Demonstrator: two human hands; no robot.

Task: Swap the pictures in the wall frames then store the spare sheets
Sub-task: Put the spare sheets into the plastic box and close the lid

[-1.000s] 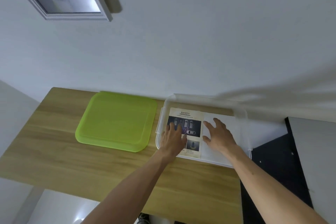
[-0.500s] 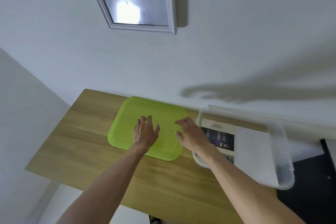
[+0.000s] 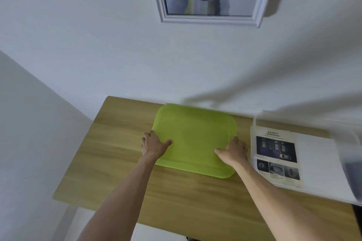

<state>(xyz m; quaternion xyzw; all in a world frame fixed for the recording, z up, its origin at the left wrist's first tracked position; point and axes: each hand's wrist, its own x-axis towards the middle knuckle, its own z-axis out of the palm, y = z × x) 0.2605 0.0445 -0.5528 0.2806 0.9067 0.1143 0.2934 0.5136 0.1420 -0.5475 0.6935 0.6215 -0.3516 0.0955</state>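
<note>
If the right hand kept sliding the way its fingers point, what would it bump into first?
Probably nothing on the table. The right hand grips the green plastic lid's edge with its fingers pointing toward the white wall, so the wall likely comes first, though depth is hard to judge.

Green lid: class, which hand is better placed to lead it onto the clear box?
Right. The right hand grips the green lid on the edge nearest the clear box, which lies to the right; the left hand holds the far edge, so it would probably only steady it.
</note>
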